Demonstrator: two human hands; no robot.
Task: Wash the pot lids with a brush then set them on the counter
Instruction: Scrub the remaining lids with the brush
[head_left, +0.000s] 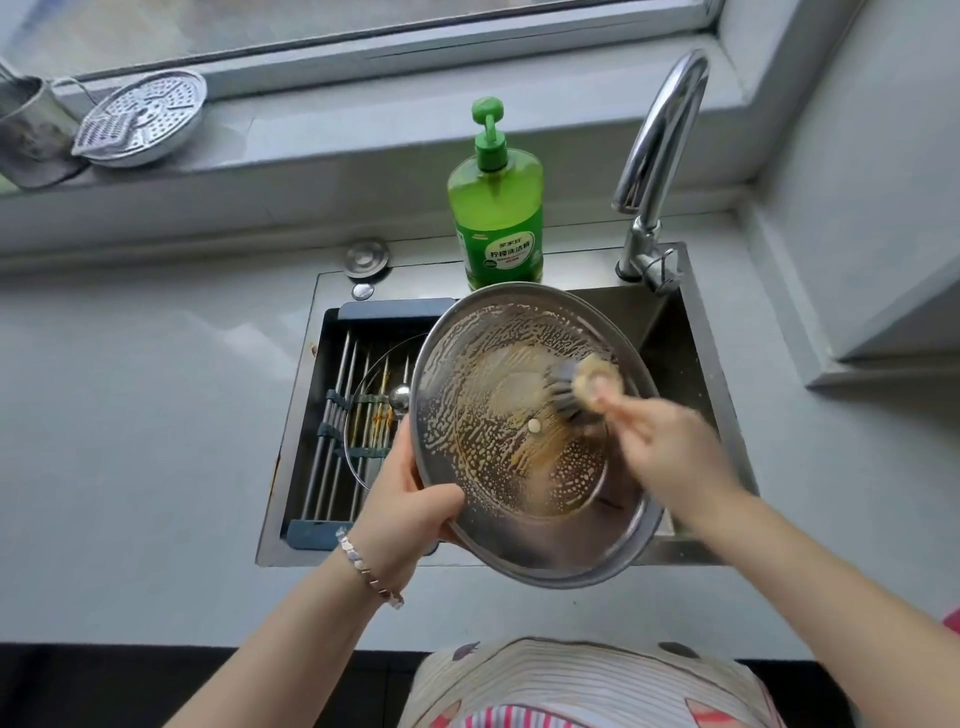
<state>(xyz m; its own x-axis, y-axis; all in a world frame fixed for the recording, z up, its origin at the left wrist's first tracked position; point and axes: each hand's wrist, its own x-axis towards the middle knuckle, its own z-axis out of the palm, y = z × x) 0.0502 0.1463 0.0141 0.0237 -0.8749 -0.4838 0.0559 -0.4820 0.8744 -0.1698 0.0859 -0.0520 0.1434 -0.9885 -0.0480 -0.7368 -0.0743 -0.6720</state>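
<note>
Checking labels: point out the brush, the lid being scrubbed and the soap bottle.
brush (563, 389), head view, dark bristles.
lid (483, 374), head view, soapy inner face.
soap bottle (496, 208), head view, green body.

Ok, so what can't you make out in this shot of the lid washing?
One head view only.
- Round-headed scrubbing brush: motion-blurred, as is the right hand gripping it.
- Second glass lid lying in the steel sink: right part hidden behind the large soapy steel-rimmed pot lid.
- Left hand: fingers hidden behind that lid.
- Sink floor: mostly covered by the lid.
- Metal cup: cut off by the left edge.
</note>
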